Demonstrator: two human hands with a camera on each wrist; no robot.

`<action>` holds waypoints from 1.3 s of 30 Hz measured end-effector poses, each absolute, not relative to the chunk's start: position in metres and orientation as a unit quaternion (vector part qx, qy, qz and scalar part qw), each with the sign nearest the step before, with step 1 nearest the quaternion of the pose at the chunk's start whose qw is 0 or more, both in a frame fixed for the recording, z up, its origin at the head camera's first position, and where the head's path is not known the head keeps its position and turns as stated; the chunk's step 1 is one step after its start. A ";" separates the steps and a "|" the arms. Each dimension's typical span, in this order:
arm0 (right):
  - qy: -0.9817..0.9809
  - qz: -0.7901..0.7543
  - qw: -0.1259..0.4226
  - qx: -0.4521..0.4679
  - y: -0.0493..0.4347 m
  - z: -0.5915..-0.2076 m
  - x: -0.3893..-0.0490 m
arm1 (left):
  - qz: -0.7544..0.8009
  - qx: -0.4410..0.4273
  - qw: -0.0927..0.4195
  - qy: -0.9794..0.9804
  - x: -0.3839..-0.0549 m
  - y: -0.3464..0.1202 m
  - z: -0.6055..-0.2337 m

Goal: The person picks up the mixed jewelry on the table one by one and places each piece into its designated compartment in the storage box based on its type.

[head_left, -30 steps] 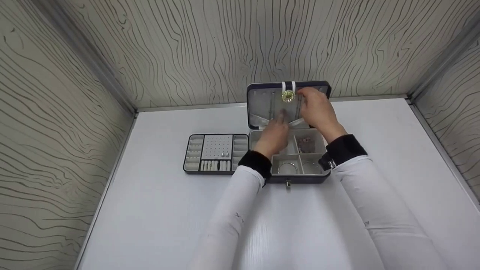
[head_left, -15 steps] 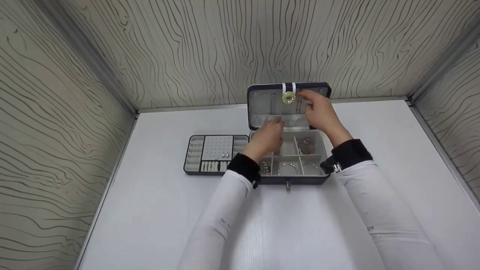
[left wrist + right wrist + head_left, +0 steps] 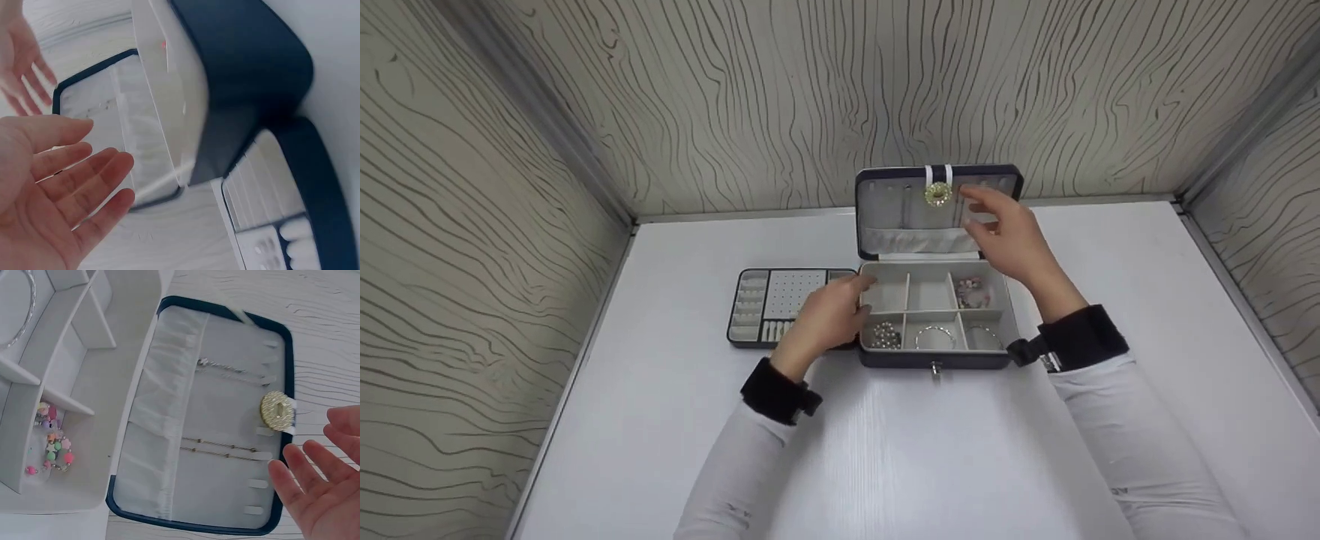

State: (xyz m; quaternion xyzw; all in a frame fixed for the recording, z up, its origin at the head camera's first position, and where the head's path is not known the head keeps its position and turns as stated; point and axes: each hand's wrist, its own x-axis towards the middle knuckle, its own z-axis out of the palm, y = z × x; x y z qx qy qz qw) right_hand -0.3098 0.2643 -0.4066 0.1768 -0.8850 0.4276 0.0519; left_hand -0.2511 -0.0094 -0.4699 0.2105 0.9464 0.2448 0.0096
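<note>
A dark blue jewelry box (image 3: 934,360) stands with its lid (image 3: 877,214) raised. My right hand (image 3: 1014,234) hovers in front of the lid's right side, fingers loosely bent and nothing in them. Two necklaces (image 3: 225,449) hang inside the lid, tucked at the bottom into a gathered pocket (image 3: 163,405). Over the lid's edge hangs a gold clasp ornament (image 3: 277,410). My left hand (image 3: 826,313) holds nothing; its fingers are relaxed by the box's left wall, above the removable jewelry tray (image 3: 746,330). Part of that tray is hidden under the hand.
Inside the box, a bead bracelet (image 3: 885,335), a silver bangle (image 3: 935,337) and colorful beaded jewelry (image 3: 971,292) lie in separate compartments. The white table (image 3: 675,420) extends around the box, with wood-patterned walls (image 3: 780,97) behind and at the sides.
My left hand has withdrawn from the lid's pocket, moving left and toward me to the box's left wall. The right hand has drawn back slightly from the lid, its fingers spreading.
</note>
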 end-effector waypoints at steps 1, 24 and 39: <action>-0.884 0.430 0.051 0.176 0.266 -0.406 -0.305 | 0.259 0.201 0.007 0.945 -0.248 -0.018 -0.471; -0.912 0.408 -0.002 0.048 0.358 -0.488 -0.245 | 0.323 -0.141 -0.026 0.935 -0.235 -0.160 -0.523; -0.846 0.515 -0.136 0.006 0.365 -0.528 -0.236 | 0.375 -0.159 0.049 0.912 -0.232 -0.168 -0.543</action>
